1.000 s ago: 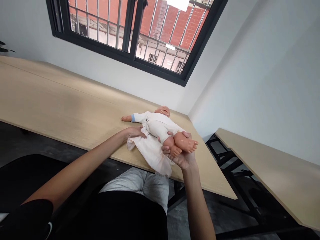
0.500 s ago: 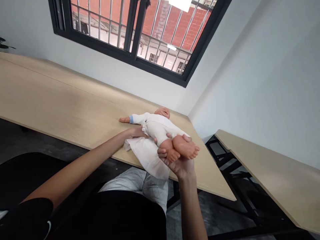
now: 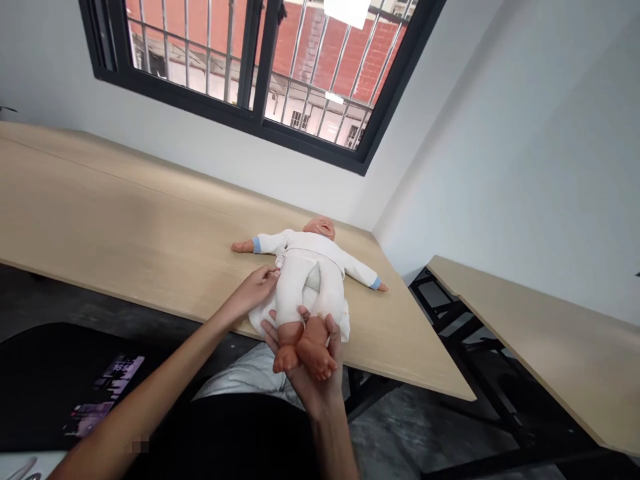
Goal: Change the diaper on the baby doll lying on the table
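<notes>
Two hands are working, the right hand (image 3: 305, 381) gripping a vinyl baby doll's (image 3: 305, 267) ankles to hold its legs off the white cloth (image 3: 261, 323), the left hand (image 3: 253, 291) lying open at 9 o'clock.

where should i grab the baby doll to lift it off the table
Probably under the chest of the baby doll, coming from the near side. It lies on its back with arms spread, head toward the wall, so the torso is its widest, steadiest part. The left hand is nearer; the right hand holds the raised legs.
</notes>
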Action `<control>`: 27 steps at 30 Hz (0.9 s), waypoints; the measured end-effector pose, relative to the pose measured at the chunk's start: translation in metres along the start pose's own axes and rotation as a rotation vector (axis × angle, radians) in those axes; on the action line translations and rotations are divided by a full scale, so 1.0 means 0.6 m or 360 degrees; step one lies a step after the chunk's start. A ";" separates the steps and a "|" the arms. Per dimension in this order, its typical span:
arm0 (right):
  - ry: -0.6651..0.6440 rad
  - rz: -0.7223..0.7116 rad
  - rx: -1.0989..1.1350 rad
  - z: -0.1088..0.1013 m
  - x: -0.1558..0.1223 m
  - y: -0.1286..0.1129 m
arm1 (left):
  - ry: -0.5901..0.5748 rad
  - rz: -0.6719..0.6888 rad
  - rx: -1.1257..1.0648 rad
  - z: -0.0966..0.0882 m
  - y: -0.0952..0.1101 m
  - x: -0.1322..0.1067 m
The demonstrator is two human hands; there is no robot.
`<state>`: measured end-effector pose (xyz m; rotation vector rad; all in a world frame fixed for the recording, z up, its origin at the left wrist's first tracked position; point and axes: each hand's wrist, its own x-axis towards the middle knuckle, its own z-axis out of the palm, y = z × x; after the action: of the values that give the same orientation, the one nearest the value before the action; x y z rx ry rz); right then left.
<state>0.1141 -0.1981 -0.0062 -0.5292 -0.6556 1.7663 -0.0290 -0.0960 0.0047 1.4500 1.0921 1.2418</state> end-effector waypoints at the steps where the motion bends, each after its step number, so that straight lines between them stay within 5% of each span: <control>1: 0.0005 -0.0001 0.0110 0.002 -0.001 0.004 | -0.0043 -0.0112 -0.0073 0.003 0.009 -0.024; 5: -0.0011 0.0047 0.0463 0.009 -0.006 0.018 | -0.0103 -0.0406 -0.0242 0.016 0.035 -0.095; 10: -0.0103 0.0184 0.0365 -0.004 -0.027 0.005 | -0.0091 -0.0240 -0.0275 0.017 0.020 -0.095; 15: 0.0129 0.0131 0.0029 -0.046 -0.066 -0.054 | 0.0109 -0.0258 -0.0048 -0.018 0.008 -0.066; 21: 0.0497 -0.0093 -0.0088 -0.090 -0.102 -0.110 | -0.0013 -0.0218 0.0196 -0.072 0.016 -0.054; 27: 0.0766 -0.0421 -0.0770 -0.100 -0.104 -0.105 | 0.0030 0.0011 0.0590 -0.064 0.032 -0.075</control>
<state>0.2149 -0.2341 -0.0076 -1.1033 -0.7653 1.1644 -0.0704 -0.1401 0.0179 1.7190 1.3844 1.0971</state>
